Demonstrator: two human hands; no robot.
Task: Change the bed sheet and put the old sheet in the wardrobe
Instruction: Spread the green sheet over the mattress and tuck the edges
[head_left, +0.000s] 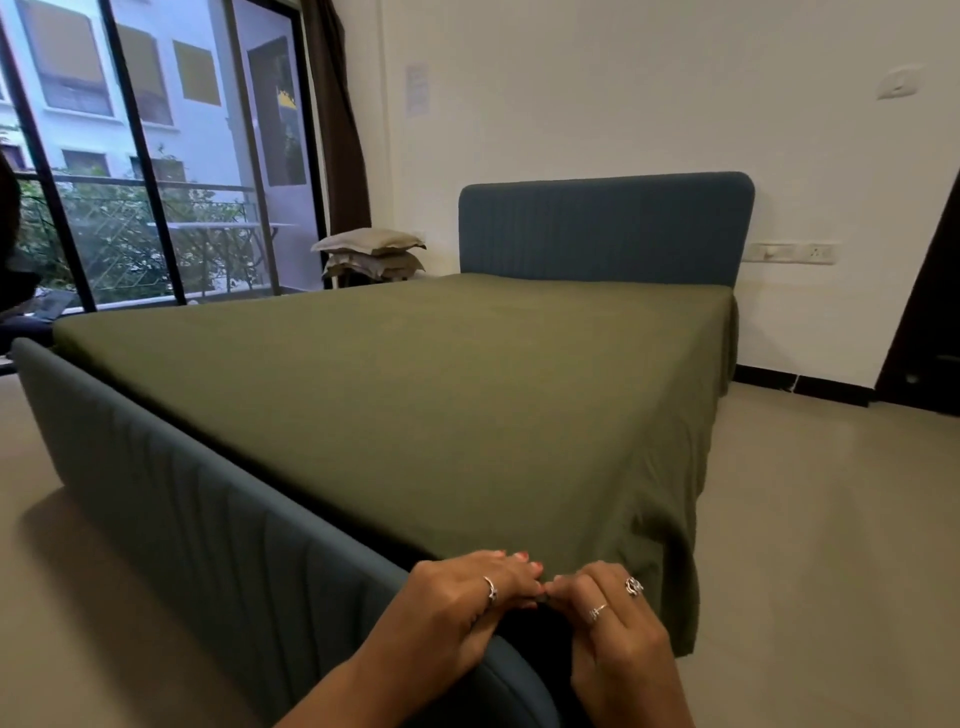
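An olive-green bed sheet (415, 395) lies flat over the mattress of a bed with a blue-grey padded frame (171, 499) and headboard (605, 228). At the near foot corner the sheet hangs loose down the right side. My left hand (462, 597) and my right hand (608, 608) meet at that corner, fingers curled, pinching the sheet's edge where it dips behind the footboard. Both hands wear rings.
Two beige pillows (371, 254) are stacked on something at the bed's far left, by a brown curtain (337, 114) and sliding glass doors (156, 156). Tiled floor (831, 545) surrounds the bed. A dark door (930, 312) stands at the right wall.
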